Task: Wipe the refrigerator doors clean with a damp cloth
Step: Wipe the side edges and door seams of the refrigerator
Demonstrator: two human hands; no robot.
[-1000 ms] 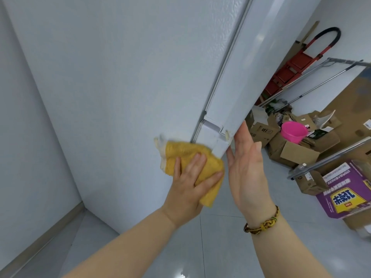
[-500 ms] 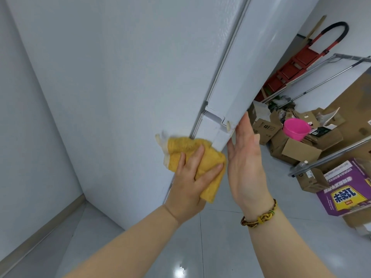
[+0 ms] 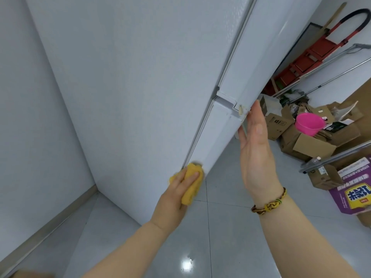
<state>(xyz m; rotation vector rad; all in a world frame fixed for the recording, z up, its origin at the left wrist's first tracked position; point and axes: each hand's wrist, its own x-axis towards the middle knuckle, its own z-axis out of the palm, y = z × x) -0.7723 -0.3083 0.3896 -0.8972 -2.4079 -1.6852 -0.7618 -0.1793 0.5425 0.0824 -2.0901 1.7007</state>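
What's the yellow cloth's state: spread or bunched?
Bunched. The yellow cloth is wadded in the left hand, fingers curled over it, pressed to the lower refrigerator door edge.

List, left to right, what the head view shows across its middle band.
white wall → yellow cloth → right hand → pink basin → purple box
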